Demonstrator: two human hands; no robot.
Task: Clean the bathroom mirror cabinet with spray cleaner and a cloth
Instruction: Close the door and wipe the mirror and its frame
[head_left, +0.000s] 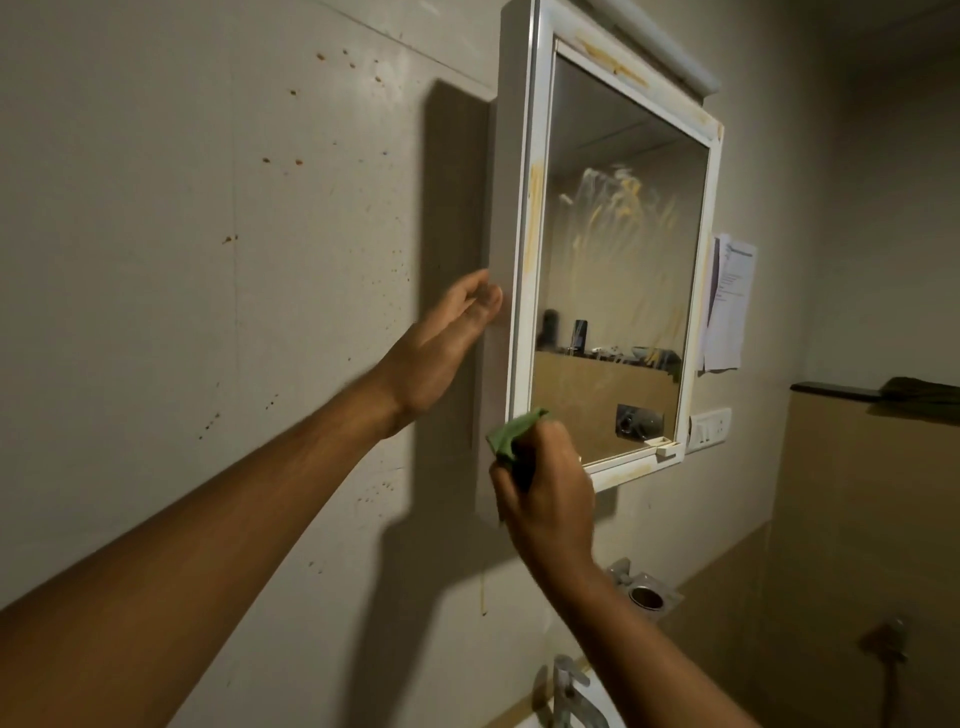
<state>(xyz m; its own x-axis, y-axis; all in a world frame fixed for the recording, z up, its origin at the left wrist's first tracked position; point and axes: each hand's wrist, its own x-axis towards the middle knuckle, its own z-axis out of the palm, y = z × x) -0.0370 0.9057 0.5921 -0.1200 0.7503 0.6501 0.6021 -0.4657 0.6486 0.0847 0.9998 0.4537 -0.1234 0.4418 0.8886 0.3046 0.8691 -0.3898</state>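
Note:
The white-framed mirror cabinet (522, 249) hangs on the wall, its glass (618, 270) smeared with whitish and yellow-brown streaks. Brown stains mark the frame's top and left strips. My left hand (447, 343) rests with straight fingers against the cabinet's left side panel. My right hand (545, 493) grips a bunched green cloth (511, 436) and holds it against the frame's lower left corner. No spray bottle is in view.
A chrome tap (569, 686) and a metal holder (647, 592) sit below the cabinet. Papers (727, 301) and a white switch plate (709, 428) hang to its right. A dark ledge (831, 391) runs along the right wall. The left wall is speckled with brown spots.

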